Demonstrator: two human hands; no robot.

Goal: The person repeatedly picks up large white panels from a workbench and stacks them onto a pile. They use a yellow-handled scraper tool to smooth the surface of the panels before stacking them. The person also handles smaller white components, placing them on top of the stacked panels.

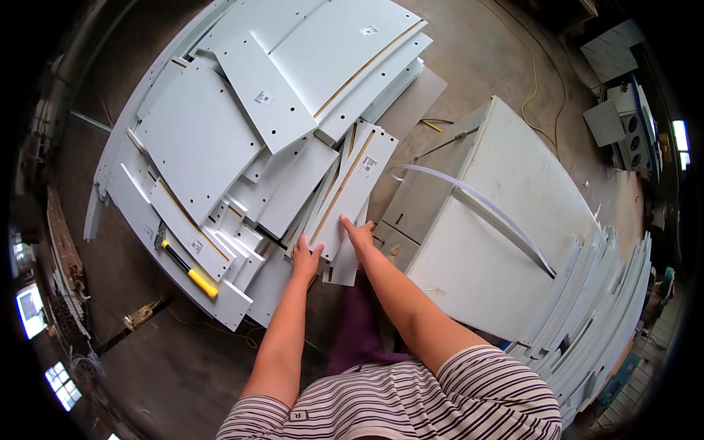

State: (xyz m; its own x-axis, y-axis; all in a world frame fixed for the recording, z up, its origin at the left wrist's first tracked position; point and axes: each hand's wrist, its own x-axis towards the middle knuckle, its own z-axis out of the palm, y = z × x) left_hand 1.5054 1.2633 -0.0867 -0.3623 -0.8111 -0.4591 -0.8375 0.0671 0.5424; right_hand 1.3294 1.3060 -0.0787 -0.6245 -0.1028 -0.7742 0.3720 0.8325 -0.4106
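Note:
A narrow white board (353, 183) with a brown groove along it, a label and small dark holes lies lengthwise in front of me. My left hand (303, 259) grips its near end at the left edge. Along the right edge my right hand (358, 236) holds the same board, thumb on top; its other fingers are partly hidden. Under and beside this board more white strips show. Just beyond to the left is a large stack of white drilled panels (198, 139). A claw hammer (188, 267) with a black and yellow handle rests on the stack's near left part.
On my right stands a large pale box-like table (506, 213) with a bent white strip (480, 192) on top. Several long white strips (594, 315) are piled at its near right end. A yellow cable (529, 95) runs over the floor at the far right.

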